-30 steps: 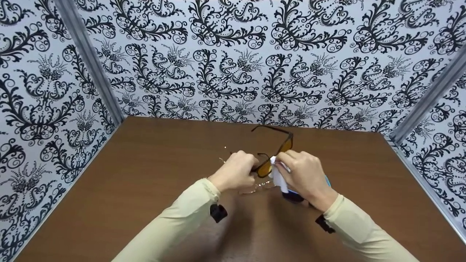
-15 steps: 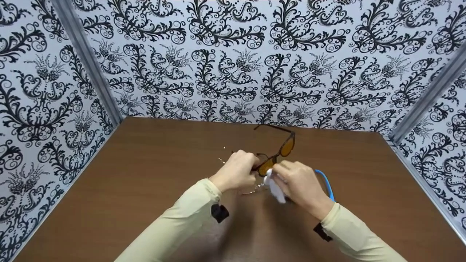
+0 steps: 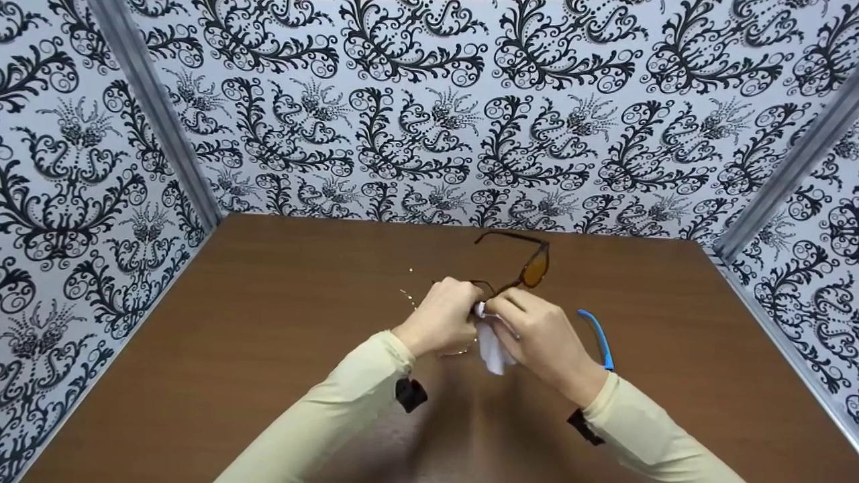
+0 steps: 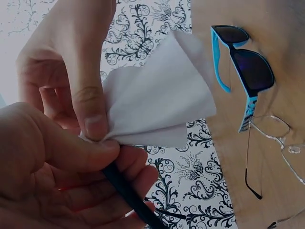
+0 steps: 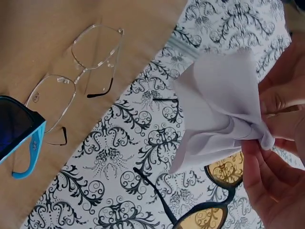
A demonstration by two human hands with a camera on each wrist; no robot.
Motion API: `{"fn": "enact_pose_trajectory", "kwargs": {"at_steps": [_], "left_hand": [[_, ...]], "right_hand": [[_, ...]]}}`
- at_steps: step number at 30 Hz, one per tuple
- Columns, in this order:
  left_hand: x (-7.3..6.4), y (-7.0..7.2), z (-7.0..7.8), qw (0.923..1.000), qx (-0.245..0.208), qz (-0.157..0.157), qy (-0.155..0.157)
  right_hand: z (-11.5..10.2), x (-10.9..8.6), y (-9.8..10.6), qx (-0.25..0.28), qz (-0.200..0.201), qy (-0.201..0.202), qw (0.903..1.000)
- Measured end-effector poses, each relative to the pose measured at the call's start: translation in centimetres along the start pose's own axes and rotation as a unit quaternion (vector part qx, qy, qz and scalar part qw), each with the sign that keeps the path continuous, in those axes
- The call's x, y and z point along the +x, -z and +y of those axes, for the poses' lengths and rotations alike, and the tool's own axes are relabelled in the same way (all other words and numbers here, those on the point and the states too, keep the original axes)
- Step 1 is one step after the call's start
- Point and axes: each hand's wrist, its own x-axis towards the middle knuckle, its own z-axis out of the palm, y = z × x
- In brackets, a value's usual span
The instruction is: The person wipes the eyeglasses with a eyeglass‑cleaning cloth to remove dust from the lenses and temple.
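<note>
My left hand [image 3: 444,314] grips one end of a pair of dark-framed glasses with amber lenses [image 3: 535,272], held above the table with the arms unfolded. The dark frame [image 4: 126,191] runs out between the left fingers in the left wrist view. Thumb and fingers of my right hand [image 3: 537,335] pinch a white cleaning cloth [image 4: 157,100] around the frame right beside the left thumb. Loose folds of the cloth fan out, and in the right wrist view they overlap the glasses' near lens [image 5: 226,169]. In the head view the hands and cloth hide that near lens.
Blue-and-black sunglasses [image 4: 252,69] lie on the brown table [image 3: 302,282], partly behind the right hand in the head view. Thin wire-rimmed glasses [image 5: 76,81] lie beside them, under the hands. Black-and-white patterned panels [image 3: 429,121] wall the table's back and sides.
My right hand has moved left with the cloth, from the lens to the frame end at the left hand. The left hand stays nearly in place. The blue arm of the sunglasses has come into view.
</note>
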Motion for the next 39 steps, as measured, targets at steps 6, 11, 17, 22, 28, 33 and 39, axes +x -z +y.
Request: {"fn": "enact_pose_trajectory", "kwargs": {"at_steps": [6,11,17,22,28,33,39], "left_hand": [[-0.3,0.1,-0.3,0.9996,-0.006,-0.015,0.022],[-0.4,0.1,-0.2,0.9998,-0.009,-0.019,0.006],[-0.3,-0.1,-0.1,0.9998,-0.015,0.000,-0.011],[-0.4,-0.1,-0.2,0.9996,-0.016,0.015,-0.016],[-0.7,0.2,-0.4,0.9993,-0.030,0.015,-0.019],[-0.8,0.5,-0.5,0.9994,-0.034,0.009,0.001],[-1.2,0.4,-0.7,0.9993,-0.038,0.003,-0.006]], "right_hand": [[1.1,-1.3,0.0,-0.043,-0.026,-0.064,0.9967],[1.6,-1.2,0.1,-0.075,0.006,-0.095,0.9927],[0.6,0.1,-0.3,-0.012,0.033,-0.045,0.9984],[0.1,0.4,-0.4,0.027,0.021,0.002,0.9994],[0.6,0.0,0.0,0.024,0.001,0.028,0.9993],[1.4,-0.9,-0.1,-0.010,0.019,-0.004,0.9998],[2.1,-1.7,0.4,-0.040,0.042,-0.075,0.9955]]}}
